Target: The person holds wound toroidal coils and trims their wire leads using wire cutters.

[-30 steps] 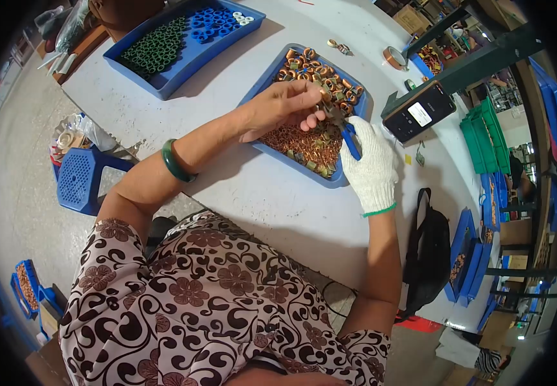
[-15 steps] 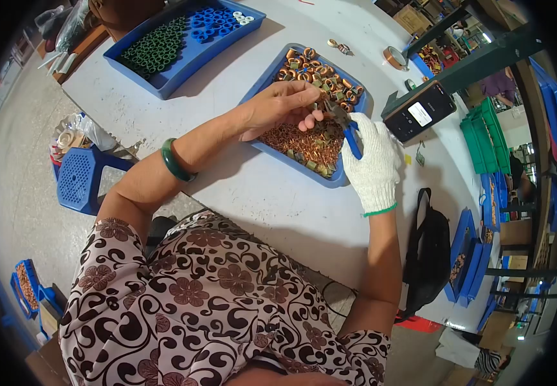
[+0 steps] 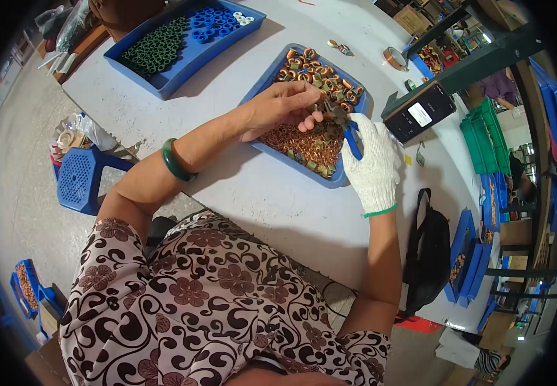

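Note:
In the head view my left hand, bare, is held over the blue tray, its thumb and fingers pinched together on a small copper-wound coil that they mostly hide. My right hand wears a white knitted glove and is closed round blue-handled cutting pliers. The jaws of the pliers point left and meet the coil at my left fingertips. Below, the tray holds wound ring coils in its far part and a heap of copper wire clippings in its near part.
A larger blue tray with green, blue and white rings stands at the far left. To the right are a phone leaning on a green metal frame, a tape roll and a black bag. A blue stool stands left of the table.
Both hands stay almost where they were, with the pliers against the coil. Any shift of the fingers or jaws is too slight to make out.

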`<move>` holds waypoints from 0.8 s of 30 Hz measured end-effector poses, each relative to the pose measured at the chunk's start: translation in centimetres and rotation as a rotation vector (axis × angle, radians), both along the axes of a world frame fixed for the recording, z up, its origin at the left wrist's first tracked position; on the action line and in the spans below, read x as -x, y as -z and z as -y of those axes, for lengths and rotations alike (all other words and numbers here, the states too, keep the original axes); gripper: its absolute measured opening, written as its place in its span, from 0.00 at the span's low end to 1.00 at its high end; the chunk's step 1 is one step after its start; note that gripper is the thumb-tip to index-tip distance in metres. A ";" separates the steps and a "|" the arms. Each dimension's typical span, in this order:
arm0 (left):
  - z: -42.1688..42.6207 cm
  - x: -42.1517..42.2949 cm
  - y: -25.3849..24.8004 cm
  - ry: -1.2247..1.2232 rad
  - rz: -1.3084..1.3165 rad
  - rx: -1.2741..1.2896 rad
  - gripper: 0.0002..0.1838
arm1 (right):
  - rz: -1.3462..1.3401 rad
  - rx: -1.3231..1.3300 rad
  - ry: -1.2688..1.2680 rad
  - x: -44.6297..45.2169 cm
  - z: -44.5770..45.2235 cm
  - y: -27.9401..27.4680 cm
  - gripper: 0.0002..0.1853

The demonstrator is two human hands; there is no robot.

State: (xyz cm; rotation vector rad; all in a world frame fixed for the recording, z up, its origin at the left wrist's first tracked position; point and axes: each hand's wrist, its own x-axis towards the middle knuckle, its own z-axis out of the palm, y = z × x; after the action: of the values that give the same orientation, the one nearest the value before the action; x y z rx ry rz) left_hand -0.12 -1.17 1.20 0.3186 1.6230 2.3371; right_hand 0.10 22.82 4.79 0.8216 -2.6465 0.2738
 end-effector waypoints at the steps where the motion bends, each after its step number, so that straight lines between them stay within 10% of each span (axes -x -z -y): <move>1: 0.0 0.0 0.1 0.001 -0.005 0.000 0.24 | -0.002 0.000 -0.005 0.0 0.0 0.1 0.26; 24: 0.0 0.1 0.2 0.004 -0.019 -0.009 0.20 | 0.006 0.049 -0.020 0.2 -0.2 0.4 0.26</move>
State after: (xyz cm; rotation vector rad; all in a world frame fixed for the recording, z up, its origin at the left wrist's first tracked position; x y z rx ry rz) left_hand -0.19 -1.17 1.04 0.3473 1.6188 2.3462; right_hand -0.08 22.98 4.37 0.8327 -2.6278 0.3461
